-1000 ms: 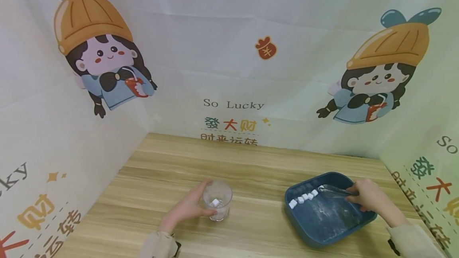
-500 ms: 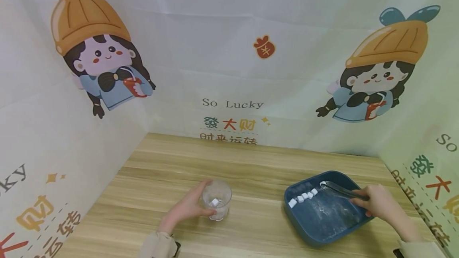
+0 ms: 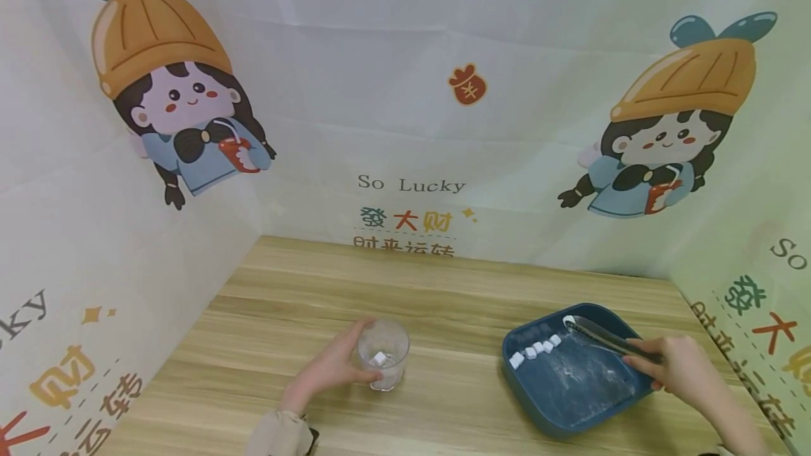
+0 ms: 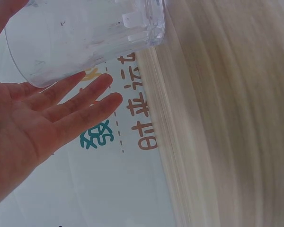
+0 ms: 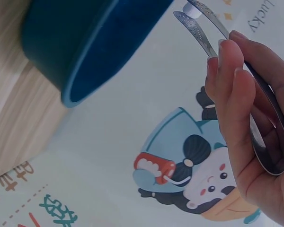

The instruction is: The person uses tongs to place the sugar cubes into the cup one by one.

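Note:
A clear glass (image 3: 394,371) with a white cube (image 3: 379,357) inside stands on the wooden table. My left hand (image 3: 336,363) holds it, thumb at the near side; in the left wrist view several fingers stretch out beneath the glass (image 4: 80,38). My right hand (image 3: 683,366) grips metal tongs (image 3: 605,338) over the right side of a dark blue tray (image 3: 592,389). In the right wrist view a white cube (image 5: 191,10) is pinched between the tongs' tips, above the tray's rim. Several more white cubes (image 3: 531,352) lie in a row along the tray's left side.
Whitish smears mark the tray floor. Between glass and tray runs a stretch of bare wooden table (image 3: 453,371). Printed cloth walls (image 3: 405,125) with cartoon figures close off the back and both sides.
The right hand has drawn back to the right, and the tongs with a cube in their tips have lifted from the row. The left hand and glass have stayed put.

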Available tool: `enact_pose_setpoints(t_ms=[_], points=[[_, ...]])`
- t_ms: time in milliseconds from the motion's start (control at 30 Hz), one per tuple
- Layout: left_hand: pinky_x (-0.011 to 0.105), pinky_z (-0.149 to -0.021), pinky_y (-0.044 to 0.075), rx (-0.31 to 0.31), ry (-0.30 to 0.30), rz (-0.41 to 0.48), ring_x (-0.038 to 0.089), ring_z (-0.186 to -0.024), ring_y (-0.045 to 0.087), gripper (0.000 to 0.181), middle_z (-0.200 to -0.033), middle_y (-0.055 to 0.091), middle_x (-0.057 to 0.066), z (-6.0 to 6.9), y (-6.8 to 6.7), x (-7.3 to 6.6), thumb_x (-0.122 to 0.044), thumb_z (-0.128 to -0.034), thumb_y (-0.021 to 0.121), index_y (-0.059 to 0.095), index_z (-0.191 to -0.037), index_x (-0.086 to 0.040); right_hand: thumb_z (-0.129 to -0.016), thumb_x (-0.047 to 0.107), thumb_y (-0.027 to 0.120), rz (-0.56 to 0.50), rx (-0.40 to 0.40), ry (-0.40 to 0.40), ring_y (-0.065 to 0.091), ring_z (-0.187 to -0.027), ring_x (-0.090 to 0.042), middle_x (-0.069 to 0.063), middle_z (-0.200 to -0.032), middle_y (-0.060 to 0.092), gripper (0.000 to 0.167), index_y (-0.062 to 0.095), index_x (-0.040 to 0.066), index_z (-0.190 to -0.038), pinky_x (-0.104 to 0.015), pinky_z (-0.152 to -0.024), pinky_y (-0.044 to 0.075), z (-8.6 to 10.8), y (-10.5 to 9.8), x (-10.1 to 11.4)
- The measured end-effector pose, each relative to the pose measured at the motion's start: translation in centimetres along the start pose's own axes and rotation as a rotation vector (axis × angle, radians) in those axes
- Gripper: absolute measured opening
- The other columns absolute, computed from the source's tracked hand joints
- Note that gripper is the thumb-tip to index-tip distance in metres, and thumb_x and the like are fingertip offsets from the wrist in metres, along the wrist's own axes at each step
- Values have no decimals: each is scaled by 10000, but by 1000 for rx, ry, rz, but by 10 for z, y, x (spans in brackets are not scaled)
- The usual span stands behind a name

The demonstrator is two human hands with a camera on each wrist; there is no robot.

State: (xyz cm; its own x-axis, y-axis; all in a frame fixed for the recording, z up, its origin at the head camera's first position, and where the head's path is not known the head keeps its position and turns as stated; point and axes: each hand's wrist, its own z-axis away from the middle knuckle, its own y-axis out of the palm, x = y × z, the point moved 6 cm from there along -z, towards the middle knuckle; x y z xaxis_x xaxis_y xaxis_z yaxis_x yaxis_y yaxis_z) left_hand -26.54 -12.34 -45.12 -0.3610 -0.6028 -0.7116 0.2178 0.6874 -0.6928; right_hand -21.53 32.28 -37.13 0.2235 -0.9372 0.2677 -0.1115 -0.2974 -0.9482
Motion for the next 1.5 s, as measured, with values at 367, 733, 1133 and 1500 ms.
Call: enact_pose_setpoints(t_ms=[367,733,1133,1500], points=[[564,-1016,325,2,3,0,403,-1220,387,909,-1334,414,219,-1,0,1,-273,-623,787,307,-1336,21,-742,211,693,-37,-129,-93,382,-332,122,109,-396,536,340,670,-10,-1000,-151,-346,361,4,-10,27],[562,-1020,322,4,10,10,404,-1222,382,893,-1334,413,219,-1,0,-1,-251,-629,784,310,-1334,24,-692,185,729,-69,-275,-186,321,-340,153,162,-373,479,323,690,22,-969,-105,-305,252,7,-15,50],[564,-1014,327,4,11,6,413,-1211,391,889,-1325,415,234,0,-1,-3,-242,-627,783,313,-1328,38,-678,136,735,-144,-382,-281,375,-375,168,116,-423,546,328,687,32,-985,-75,-327,271,1,-18,80],[567,-1025,310,15,9,-1,415,-1229,372,899,-1339,403,233,0,0,-1,-258,-633,779,301,-1336,36,-691,102,725,-202,-370,-348,300,-353,154,186,-423,460,313,685,42,-996,-65,-336,255,-12,-18,109]])
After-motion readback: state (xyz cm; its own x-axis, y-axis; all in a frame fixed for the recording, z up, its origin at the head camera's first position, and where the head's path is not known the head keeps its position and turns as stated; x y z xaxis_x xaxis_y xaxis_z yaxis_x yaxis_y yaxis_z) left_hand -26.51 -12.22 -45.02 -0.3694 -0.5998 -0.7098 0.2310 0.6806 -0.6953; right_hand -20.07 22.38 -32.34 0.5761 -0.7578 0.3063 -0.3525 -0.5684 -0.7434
